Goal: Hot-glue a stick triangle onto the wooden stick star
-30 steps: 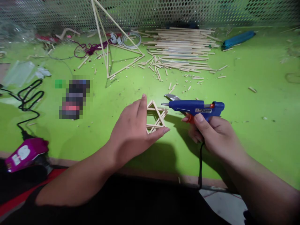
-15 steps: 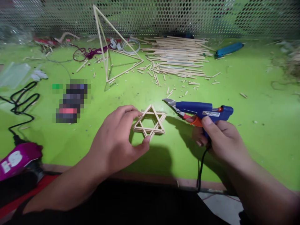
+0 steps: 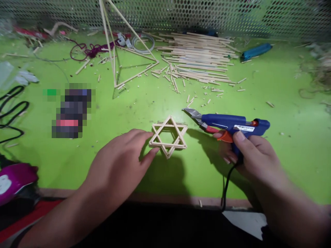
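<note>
- Left hand (image 3: 116, 162): fingers part-spread, fingertips (image 3: 149, 135) resting against the star's left side; no firm grip.
- Six-pointed star of wooden sticks (image 3: 169, 126): lies flat on the table, just ahead of the left hand. One tip points away from the person, one toward; that line is its long axis.
- Right hand (image 3: 254, 155): closed around the handle of a blue hot glue gun (image 3: 227, 121).
- Gun's metal nozzle (image 3: 190, 111): points left, near the star, not touching.
- Black cord (image 3: 226, 186): drops from the handle past the table edge.
- Green work table (image 3: 297, 155): carries a stick pile (image 3: 196, 55) and a stick pyramid frame (image 3: 136, 76), both beyond the star.
</note>
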Demonstrator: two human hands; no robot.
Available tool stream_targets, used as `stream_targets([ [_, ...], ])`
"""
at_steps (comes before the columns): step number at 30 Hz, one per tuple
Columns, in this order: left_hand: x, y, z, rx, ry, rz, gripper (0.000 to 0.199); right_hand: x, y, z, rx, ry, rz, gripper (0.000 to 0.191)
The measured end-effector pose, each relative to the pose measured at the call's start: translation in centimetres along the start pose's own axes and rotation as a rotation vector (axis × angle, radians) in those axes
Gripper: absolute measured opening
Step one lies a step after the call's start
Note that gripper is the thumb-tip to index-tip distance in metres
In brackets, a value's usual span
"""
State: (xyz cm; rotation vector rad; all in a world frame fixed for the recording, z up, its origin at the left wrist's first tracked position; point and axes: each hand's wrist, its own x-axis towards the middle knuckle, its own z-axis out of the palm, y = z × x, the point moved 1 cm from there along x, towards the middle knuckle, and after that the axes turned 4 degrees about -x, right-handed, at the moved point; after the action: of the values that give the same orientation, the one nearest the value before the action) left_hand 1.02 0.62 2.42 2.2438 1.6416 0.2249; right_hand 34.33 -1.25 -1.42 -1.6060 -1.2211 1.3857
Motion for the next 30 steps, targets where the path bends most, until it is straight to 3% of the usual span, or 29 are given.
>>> stream_targets([
  [6, 0.2, -0.1, -0.2, -0.019, 0.014, 0.048, 0.029, 0.0, -0.2, 0.7, 0.14, 0.018, 0.015, 0.04],
  [14, 0.0, -0.2, -0.4, -0.036, 0.093, 0.155, 0.024, 0.2, -2.0, 3.9, 0.031, 0.004, 0.061, 0.042],
  [19, -0.1, -0.3, -0.6, -0.041, 0.121, 0.173, 0.023, -0.4, -2.0, 5.4, -0.017, 0.138, 0.051, 0.031],
  [24, -0.1, -0.3, -0.5, -0.049, 0.12, 0.186, 0.02, -0.5, -1.6, 5.5, -0.141, 0.161, 0.012, 0.032],
  [30, 0.1, -0.3, -0.5, -0.053, 0.102, 0.173, 0.021, -0.4, -1.7, 5.3, -0.078, 0.132, 0.023, 0.032],
])
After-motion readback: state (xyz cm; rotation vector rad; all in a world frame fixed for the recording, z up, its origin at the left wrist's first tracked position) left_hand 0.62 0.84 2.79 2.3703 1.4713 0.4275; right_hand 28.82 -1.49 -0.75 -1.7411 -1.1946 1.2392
